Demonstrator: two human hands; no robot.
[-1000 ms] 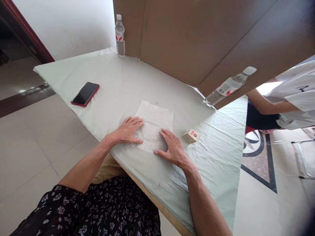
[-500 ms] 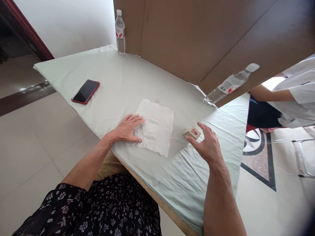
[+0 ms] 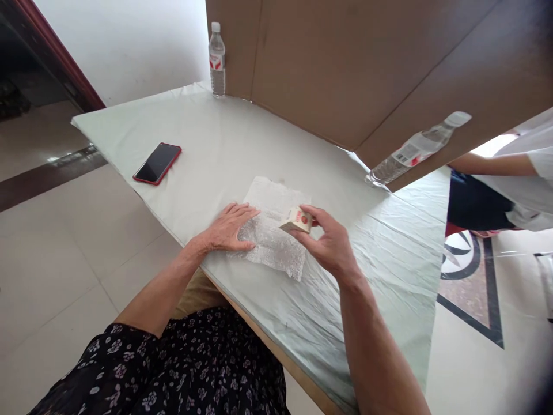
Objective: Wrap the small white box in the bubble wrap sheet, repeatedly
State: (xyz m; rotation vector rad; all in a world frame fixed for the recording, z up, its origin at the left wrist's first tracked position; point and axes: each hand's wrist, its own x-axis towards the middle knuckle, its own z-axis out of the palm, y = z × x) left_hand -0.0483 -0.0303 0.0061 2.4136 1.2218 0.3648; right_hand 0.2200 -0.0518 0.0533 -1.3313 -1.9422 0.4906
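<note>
A sheet of bubble wrap lies flat on the pale green tablecloth. My left hand rests on its left edge, palm down with the fingers spread. Over the sheet's right part, my right hand grips a small cream box with red print between thumb and fingers. The box appears raised a little above the sheet, its printed face turned up. Part of its right side is hidden by the fingers.
A phone with a red case lies at the table's left. One water bottle stands at the back; another bottle is by the right end of the brown cardboard screen. Another person's arm shows beyond the screen.
My right hand has taken hold of the small box, lifted it off the tablecloth and carried it left over the bubble wrap. My left hand stays on the sheet.
</note>
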